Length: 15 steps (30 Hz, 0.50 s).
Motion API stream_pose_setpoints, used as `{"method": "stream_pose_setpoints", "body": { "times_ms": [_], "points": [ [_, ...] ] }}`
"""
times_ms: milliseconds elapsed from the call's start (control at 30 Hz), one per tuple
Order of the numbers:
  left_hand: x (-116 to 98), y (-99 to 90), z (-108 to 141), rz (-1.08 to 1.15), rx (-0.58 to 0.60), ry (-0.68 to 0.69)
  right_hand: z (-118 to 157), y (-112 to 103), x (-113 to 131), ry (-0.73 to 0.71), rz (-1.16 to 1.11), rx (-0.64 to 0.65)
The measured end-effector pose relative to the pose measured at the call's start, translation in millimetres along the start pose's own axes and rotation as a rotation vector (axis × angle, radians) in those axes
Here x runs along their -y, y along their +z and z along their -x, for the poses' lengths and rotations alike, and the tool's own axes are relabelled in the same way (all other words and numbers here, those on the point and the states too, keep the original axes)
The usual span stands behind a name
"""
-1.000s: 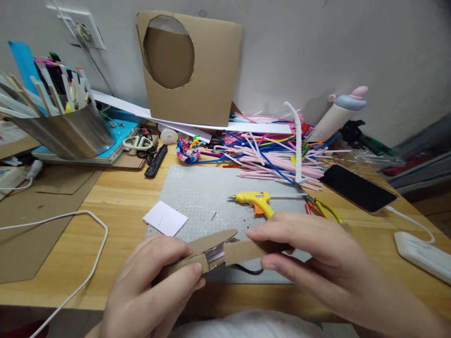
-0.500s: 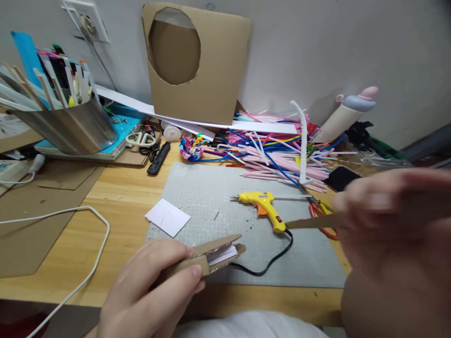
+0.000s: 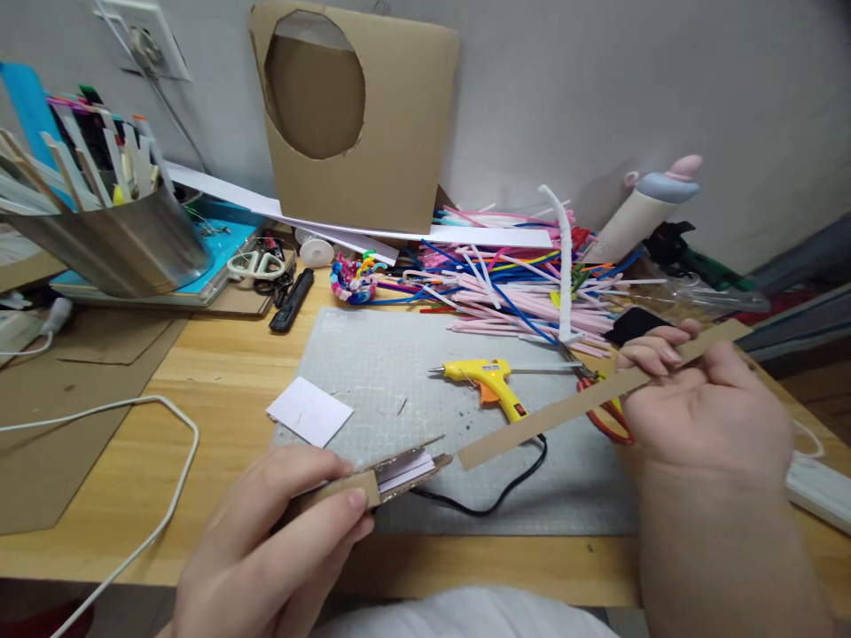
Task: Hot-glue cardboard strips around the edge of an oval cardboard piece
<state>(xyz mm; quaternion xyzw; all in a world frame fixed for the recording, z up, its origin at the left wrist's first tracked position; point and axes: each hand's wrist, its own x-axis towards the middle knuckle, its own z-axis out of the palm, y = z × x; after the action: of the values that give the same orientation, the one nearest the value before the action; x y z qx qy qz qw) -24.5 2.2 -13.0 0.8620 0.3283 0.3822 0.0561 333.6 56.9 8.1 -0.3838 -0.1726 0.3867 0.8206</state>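
Observation:
My left hand [image 3: 279, 523] is closed around a small cardboard piece [image 3: 352, 490] with an opening at its right end, where white paper layers [image 3: 407, 472] show inside. Pinched in my right hand [image 3: 698, 399] is a long, flat cardboard strip [image 3: 558, 417]; its lower end comes close to the tip of the cardboard piece. Behind the strip, a yellow hot glue gun [image 3: 495, 379] lies on the grey cutting mat [image 3: 372, 354], nozzle toward the left. A small white card [image 3: 310, 411] rests on the mat's left edge.
Red-handled scissors [image 3: 615, 421] lie partly under the strip. Pipe cleaners [image 3: 519, 288] are heaped at the back. A cardboard sheet with a round hole [image 3: 405, 133] leans on the wall. At left stand a metal cup of sticks [image 3: 126, 244] and a white cable [image 3: 183, 478]; a black utility knife [image 3: 292, 301] lies nearby.
My right hand has turned over and moved down, bringing the strip from nearly edge-on to face-on, its end now near the cardboard piece. The view has shifted slightly.

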Motion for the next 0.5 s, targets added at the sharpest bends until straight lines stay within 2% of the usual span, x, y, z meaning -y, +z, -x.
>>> {"method": "stream_pose_setpoints", "body": {
  "times_ms": [167, 333, 400, 500],
  "points": [
    [1.5, 0.1, -0.7, -0.005, 0.016, 0.024, -0.7, 2.2, -1.4, 0.078, -0.155, -0.081],
    [3.0, -1.0, -0.1, -0.005, 0.015, 0.031, -5.3, -1.7, 1.2, 0.110, -0.143, -0.107],
    [2.5, -1.0, 0.3, 0.005, 0.013, 0.024, -3.5, -5.0, -1.5, 0.064, -0.096, -0.086],
    [1.5, 0.1, 0.1, 0.008, 0.015, 0.002, 9.4, -7.5, -9.9, -0.129, 0.000, 0.006]
  ]
}}
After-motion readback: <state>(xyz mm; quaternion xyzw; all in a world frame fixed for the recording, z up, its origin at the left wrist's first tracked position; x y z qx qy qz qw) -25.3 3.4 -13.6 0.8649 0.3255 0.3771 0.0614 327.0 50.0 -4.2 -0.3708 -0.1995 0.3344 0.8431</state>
